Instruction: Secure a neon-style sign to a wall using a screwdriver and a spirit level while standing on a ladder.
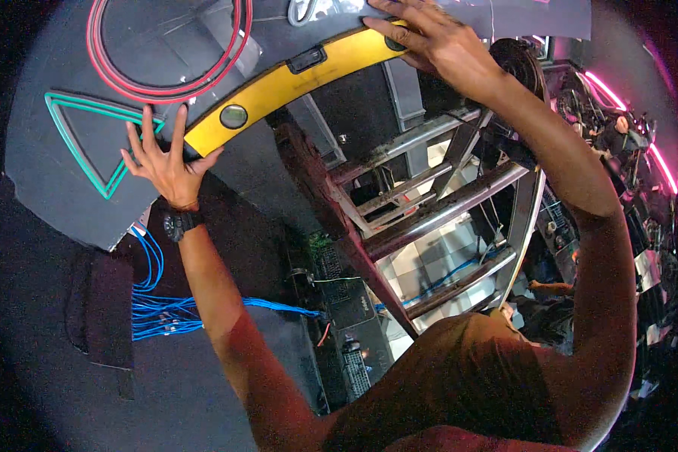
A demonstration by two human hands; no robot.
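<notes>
A yellow spirit level [275, 94] with round vials lies along the dark wall panel, its right end higher in the picture than its left. My left hand [166, 166], with a dark watch on the wrist, holds the lower left end between thumb and index finger; the other fingers are spread against the wall. Over the upper right end are the fingers of my right hand [448, 53], gripping it. Above the level a red ring [96, 56] is fixed on the wall. A green triangle outline [74, 147] sits beside my left fingers.
A metal ladder [422, 222] stands below the level. Blue cables [166, 313] bundle at the left, near a wall opening. Keyboards [356, 369] lie on a desk below. Pink light tubes [663, 167] and people are at the right. A whitish looped outline [300, 11] shows at the top.
</notes>
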